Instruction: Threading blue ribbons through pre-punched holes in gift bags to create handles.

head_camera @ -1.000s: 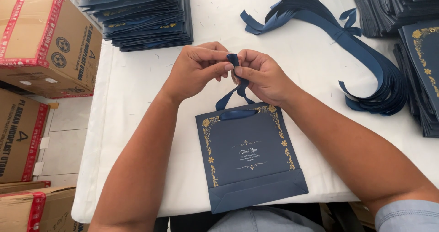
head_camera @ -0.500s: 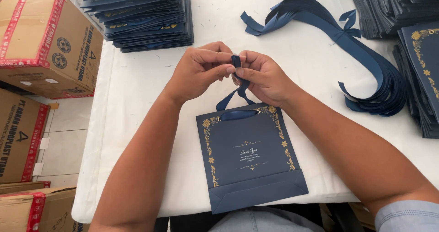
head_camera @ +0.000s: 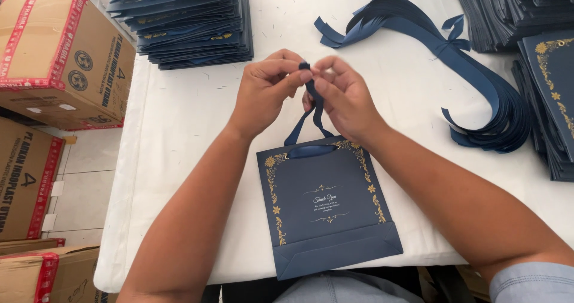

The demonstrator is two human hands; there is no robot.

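— Starting with the biggest thing: a white-covered table (head_camera: pixel 179 118) fills the view, with taped cardboard boxes (head_camera: pixel 60 52) stacked just off its left edge. What lies on it?

— At the far left, a stack of flat navy bags (head_camera: pixel 191 22); at the right, more flat navy stacks (head_camera: pixel 526 16) running down the edge. Between them lies a loose bundle of navy ribbons (head_camera: pixel 478 94), curling in a long arc.

— And the one being worked on?

— A flat navy paper bag (head_camera: pixel 329 213) with gold floral trim lies at the near edge of the table, mouth pointing away from the person. Its ribbon handle (head_camera: pixel 312 109) rises from the mouth up into both hands.

— How are the hands set?

— The left hand (head_camera: pixel 263 94) and right hand (head_camera: pixel 344 97) meet just above the bag, fingertips pinched together on the top of the ribbon loop, touching each other there.

— How would it handle, do you think?

— I judge the bag light, thin and creasable, stiff only along its folded bottom. The ribbon looks soft, limp and rather slippery, so a firm fingertip pinch near its end suits it best; the bag itself is better taken by its edges than by the printed face.
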